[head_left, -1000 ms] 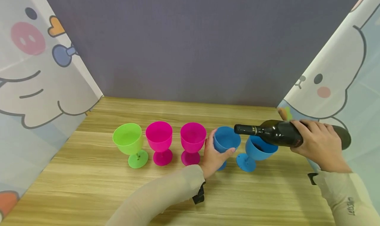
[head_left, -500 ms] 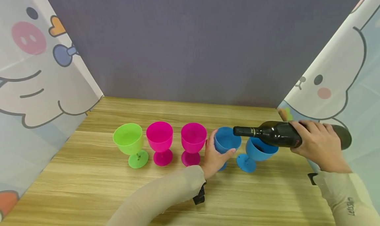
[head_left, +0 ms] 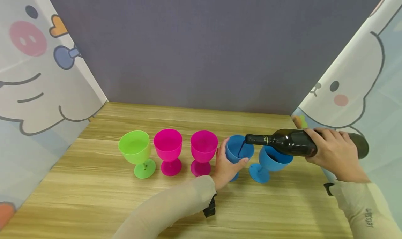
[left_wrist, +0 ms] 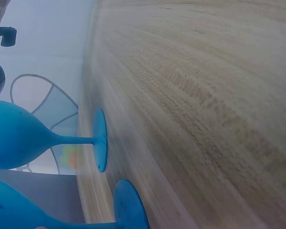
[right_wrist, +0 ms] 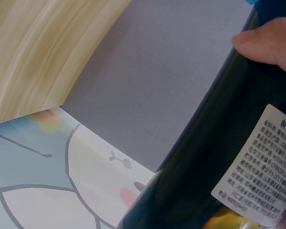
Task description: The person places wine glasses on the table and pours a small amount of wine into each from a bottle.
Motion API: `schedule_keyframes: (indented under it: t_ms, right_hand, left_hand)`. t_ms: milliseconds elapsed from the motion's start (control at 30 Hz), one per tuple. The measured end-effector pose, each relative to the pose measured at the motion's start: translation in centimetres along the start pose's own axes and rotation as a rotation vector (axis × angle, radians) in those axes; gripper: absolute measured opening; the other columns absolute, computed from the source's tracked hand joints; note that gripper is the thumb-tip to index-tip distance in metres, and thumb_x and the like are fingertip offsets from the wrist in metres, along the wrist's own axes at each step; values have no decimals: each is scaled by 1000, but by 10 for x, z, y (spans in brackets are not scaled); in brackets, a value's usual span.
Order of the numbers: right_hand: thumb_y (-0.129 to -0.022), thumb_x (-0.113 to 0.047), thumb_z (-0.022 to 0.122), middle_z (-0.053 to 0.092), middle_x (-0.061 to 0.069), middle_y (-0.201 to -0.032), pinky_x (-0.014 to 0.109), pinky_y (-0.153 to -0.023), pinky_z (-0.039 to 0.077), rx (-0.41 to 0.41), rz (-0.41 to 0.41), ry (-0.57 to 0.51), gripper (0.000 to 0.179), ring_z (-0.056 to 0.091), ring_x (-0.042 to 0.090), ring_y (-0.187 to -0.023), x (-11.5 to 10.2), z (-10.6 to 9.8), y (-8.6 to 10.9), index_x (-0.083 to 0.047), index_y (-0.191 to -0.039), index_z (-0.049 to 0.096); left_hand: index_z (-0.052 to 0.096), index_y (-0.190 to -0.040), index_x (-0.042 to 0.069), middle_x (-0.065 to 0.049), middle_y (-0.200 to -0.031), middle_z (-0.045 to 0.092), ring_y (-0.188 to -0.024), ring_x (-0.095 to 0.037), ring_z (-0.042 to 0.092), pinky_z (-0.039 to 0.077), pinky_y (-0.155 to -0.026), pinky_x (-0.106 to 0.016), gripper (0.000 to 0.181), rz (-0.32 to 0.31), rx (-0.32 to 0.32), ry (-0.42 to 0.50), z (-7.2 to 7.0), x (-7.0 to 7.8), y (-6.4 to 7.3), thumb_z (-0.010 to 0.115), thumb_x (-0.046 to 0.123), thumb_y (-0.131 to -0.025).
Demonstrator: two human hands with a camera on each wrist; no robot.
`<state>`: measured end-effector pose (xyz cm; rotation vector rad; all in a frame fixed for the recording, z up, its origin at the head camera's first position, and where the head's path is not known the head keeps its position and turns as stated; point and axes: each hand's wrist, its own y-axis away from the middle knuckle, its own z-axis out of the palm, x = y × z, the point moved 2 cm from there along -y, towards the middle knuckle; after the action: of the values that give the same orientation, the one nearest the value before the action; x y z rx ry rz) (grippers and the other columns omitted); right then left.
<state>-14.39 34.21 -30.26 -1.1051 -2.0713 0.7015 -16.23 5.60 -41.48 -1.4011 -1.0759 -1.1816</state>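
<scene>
Bottle (head_left: 290, 142), dark and glossy, pours dark liquid (head_left: 241, 148)

And there on the right sleeve (head_left: 361, 209), in dark letters, I read "LetsSlim"! Over to the bottle (head_left: 292, 142), where the neck band (head_left: 266, 140) shows what looks like "PAV", tiny from here. Its white label (right_wrist: 260, 167) carries rows of Chinese print, 帕 in the big top line, the smaller lines too blurred for me.
</scene>
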Motion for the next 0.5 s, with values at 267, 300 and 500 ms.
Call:
schedule_keyframes:
  t_ms: [267, 300, 500]
  right_hand:
    - [-83, -47, 30, 61, 27, -94, 62, -66, 42, -38, -2, 21, 63, 56, 49, -75, -1, -2, -1, -3, -114, 61]
    - [-83, -48, 30, 61, 27, -94, 62, -66, 42, -41, -1, 22, 63, 56, 49, -76, -1, -2, -1, -3, -114, 61]
    - [-83, -50, 29, 60, 27, -94, 62, -65, 41, -13, -1, 3, 64, 55, 49, -76, -1, -1, -1, -4, -114, 61]
  left_hand:
    - [27, -148, 18, -11, -138, 38, -123, -35, 41, 45, -94, -53, 84, 5, 0, -5, -2, 1, 1, 74, 32, -80]
    - [27, -148, 19, -10, -138, 38, -123, -35, 41, 45, -94, -53, 84, 5, 1, -6, -2, 1, 1, 74, 32, -80]
    - [29, -148, 18, -11, -138, 39, -123, -35, 41, 46, -93, -53, 84, 8, 8, -8, -2, 1, 1, 75, 31, -79]
